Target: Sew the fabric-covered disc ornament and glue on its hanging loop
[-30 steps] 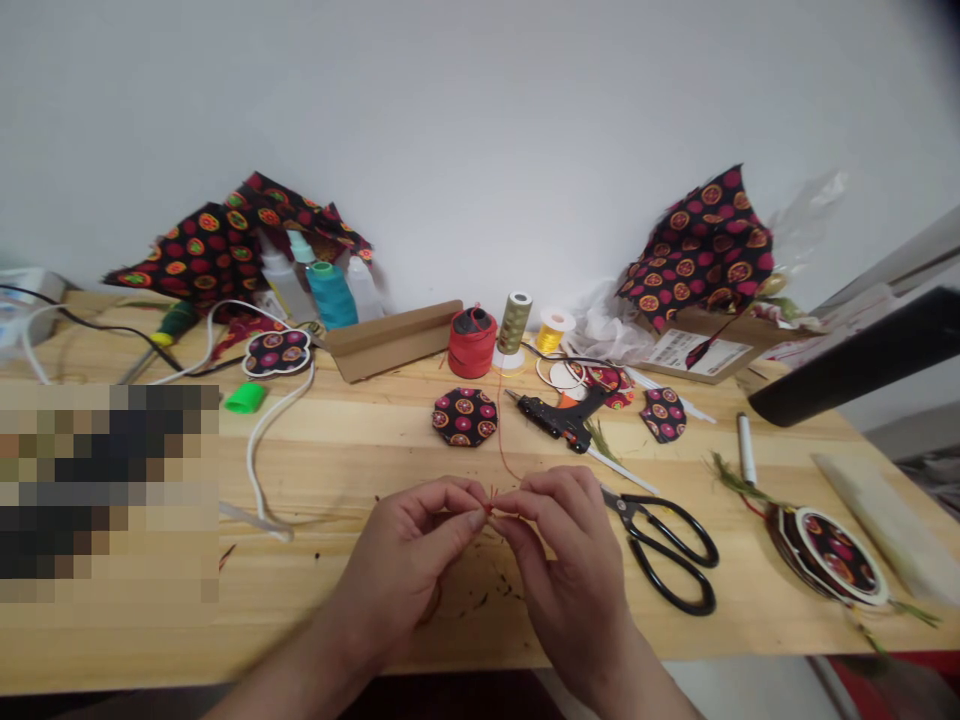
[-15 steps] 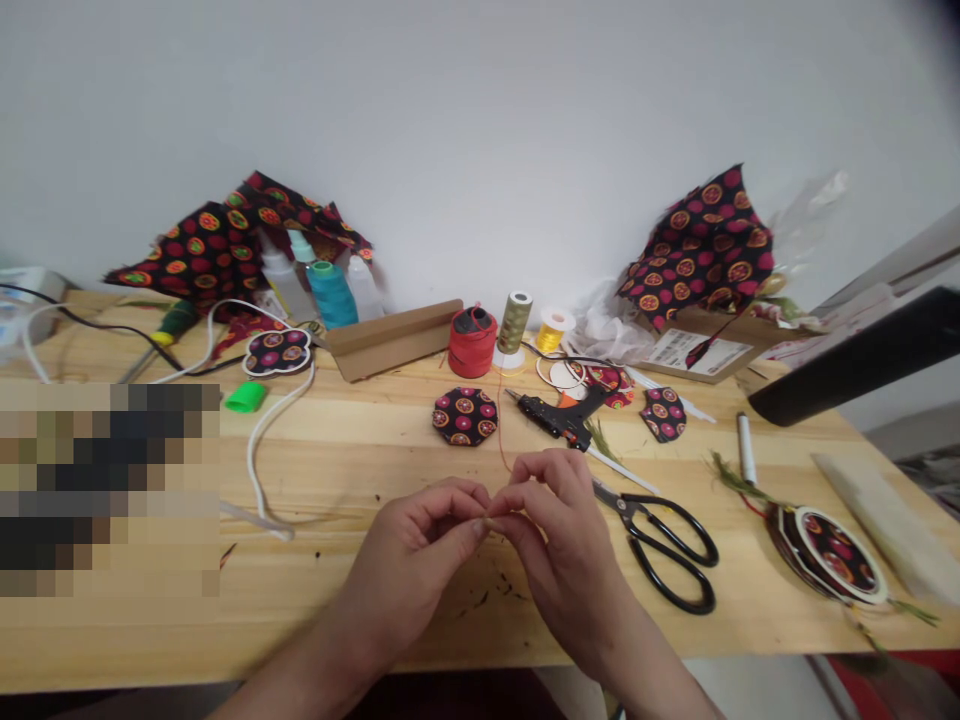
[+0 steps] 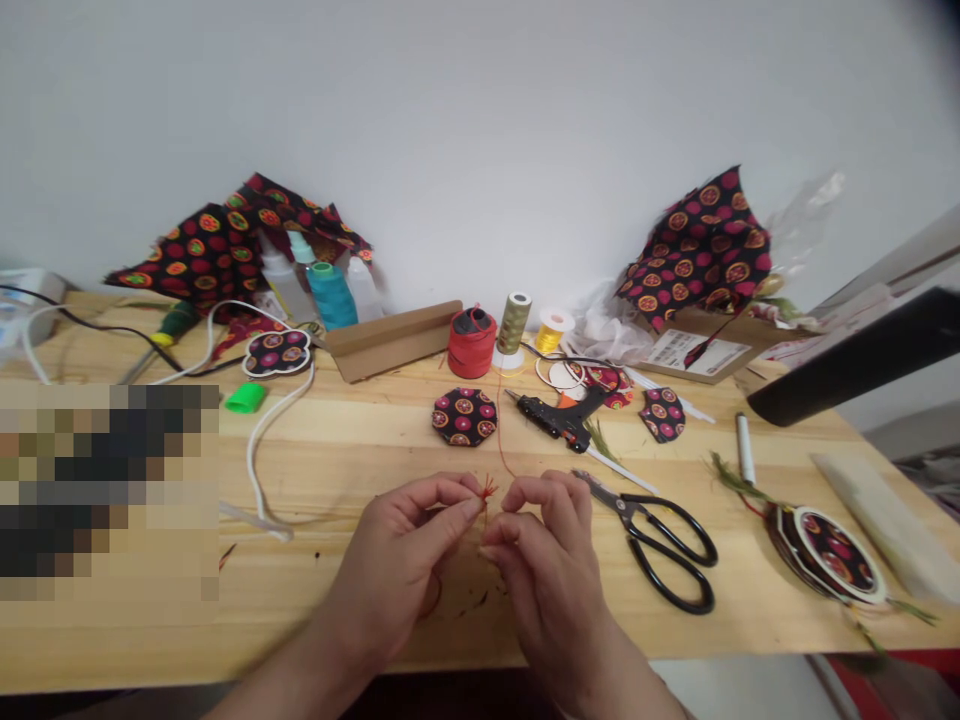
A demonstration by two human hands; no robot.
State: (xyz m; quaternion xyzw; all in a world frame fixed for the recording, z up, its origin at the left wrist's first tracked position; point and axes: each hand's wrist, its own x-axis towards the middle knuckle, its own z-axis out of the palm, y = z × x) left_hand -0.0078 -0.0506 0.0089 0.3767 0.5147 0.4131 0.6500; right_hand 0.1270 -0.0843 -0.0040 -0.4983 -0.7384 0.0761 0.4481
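My left hand [image 3: 409,560] pinches a small bunch of red thread [image 3: 488,490] between thumb and forefinger, its short frayed ends sticking up past the fingertips. Close beside it, my right hand [image 3: 551,560] has its thumb and forefinger pressed together just below the bunch, on what looks like a fine strand of the same thread. A long thread runs over the wood toward the hands from near the red spool [image 3: 472,345]. Below my left palm a thin reddish loop hangs. Black-handled scissors [image 3: 664,545] lie right of my right hand, blades partly behind the fingers.
A black glue gun [image 3: 559,415] lies beyond my hands, near an octagonal fabric piece [image 3: 465,417]. Green [image 3: 515,325] and yellow [image 3: 553,332] thread spools stand at the back. At right are a round fabric-covered item [image 3: 832,555] and a white marker [image 3: 745,450]. A white cable [image 3: 259,450] curves at left.
My hands have drawn slightly apart, the right fingertips moving down from the left ones. The frayed red thread ends now show above my left fingertips.
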